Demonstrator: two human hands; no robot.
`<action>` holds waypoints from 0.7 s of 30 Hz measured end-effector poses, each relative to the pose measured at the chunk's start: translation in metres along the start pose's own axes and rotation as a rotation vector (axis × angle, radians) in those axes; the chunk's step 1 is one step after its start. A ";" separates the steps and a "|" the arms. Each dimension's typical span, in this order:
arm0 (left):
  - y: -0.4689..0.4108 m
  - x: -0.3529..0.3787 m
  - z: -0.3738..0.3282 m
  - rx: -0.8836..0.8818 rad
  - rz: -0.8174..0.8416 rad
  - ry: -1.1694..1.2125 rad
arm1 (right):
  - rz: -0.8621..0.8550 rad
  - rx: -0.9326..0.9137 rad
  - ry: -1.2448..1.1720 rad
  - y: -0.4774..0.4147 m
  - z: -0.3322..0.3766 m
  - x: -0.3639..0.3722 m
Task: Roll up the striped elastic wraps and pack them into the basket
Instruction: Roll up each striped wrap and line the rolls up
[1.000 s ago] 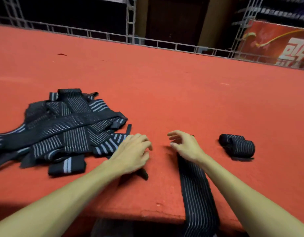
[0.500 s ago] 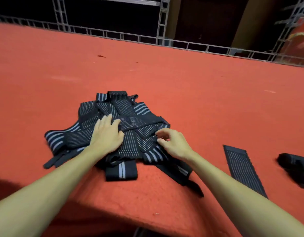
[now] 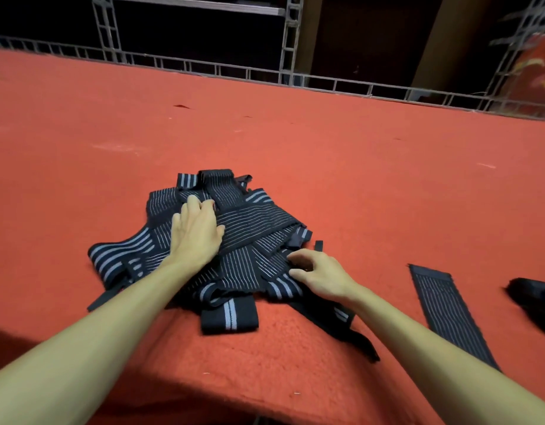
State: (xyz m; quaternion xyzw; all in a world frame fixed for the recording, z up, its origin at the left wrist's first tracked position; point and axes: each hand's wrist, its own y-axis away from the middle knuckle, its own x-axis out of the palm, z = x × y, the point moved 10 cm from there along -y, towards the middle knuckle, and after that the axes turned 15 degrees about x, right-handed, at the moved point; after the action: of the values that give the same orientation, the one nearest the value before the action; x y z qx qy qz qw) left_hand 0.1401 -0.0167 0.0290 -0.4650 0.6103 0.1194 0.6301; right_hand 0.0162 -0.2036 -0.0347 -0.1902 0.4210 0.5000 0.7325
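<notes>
A tangled pile of black elastic wraps with grey stripes [image 3: 252, 222] lies on the red carpeted table [image 3: 357, 167]. My left hand [image 3: 196, 230] rests on top of the pile's left half, its fingertips curled into a wrap near the far side. My right hand [image 3: 318, 273] is at the pile's right edge, thumb and fingers bent against a strap there; whether it pinches the strap is unclear. One flat wrap [image 3: 446, 308] lies apart to the right and hangs over the table's front edge. A rolled black wrap [image 3: 535, 299] sits at the right border. No basket is in view.
A metal truss railing [image 3: 289, 78] runs along the table's far edge, with dark space behind it. The table's front edge [image 3: 265, 400] is just below my forearms. A red banner [image 3: 538, 75] shows at the far right.
My left hand has slid further up over the pile. My right hand stays at the pile's right edge. Earlier, both hands left the flat wrap and the view swung left.
</notes>
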 end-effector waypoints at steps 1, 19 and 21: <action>0.000 -0.007 -0.004 0.008 0.009 -0.005 | 0.008 -0.001 0.004 0.002 0.001 -0.002; 0.035 -0.013 -0.227 0.106 0.223 1.134 | -0.061 0.194 -1.169 0.091 -0.076 -0.114; 0.056 0.014 -0.246 0.017 0.392 1.310 | -0.124 0.236 -1.126 0.106 -0.100 -0.127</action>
State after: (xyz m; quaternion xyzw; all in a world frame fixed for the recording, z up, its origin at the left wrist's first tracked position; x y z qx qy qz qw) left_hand -0.0592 -0.1725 0.0354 -0.3173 0.9395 -0.0793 0.1014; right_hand -0.1394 -0.3011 0.0252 0.1636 0.0073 0.4300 0.8879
